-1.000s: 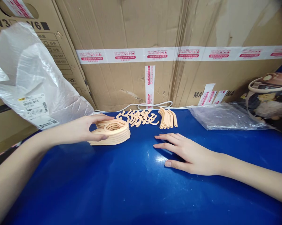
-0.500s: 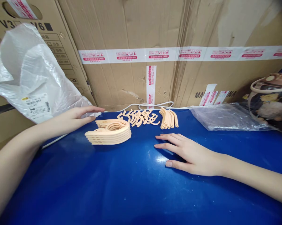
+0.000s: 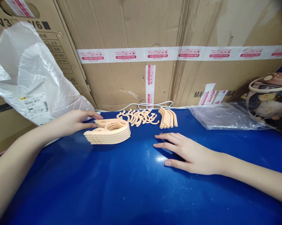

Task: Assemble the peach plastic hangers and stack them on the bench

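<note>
One stack (image 3: 111, 136) sits left on desk (image 3: 122, 187); left hand (image 3: 75, 121) beside it, parted, contact unclear; right hand (image 3: 194, 154) spread, unladen

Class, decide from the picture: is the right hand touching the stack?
Apart. The head view shows it: a strip of blue table lies between the right hand and the stack.

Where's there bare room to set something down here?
Widest is the near blue surface, bordered by the stacked pieces, the right hand and the left forearm. A narrower patch separates those pieces from that hand. Crowded: the back, with loose hooks, short curved pieces and a clear plastic bag.
</note>
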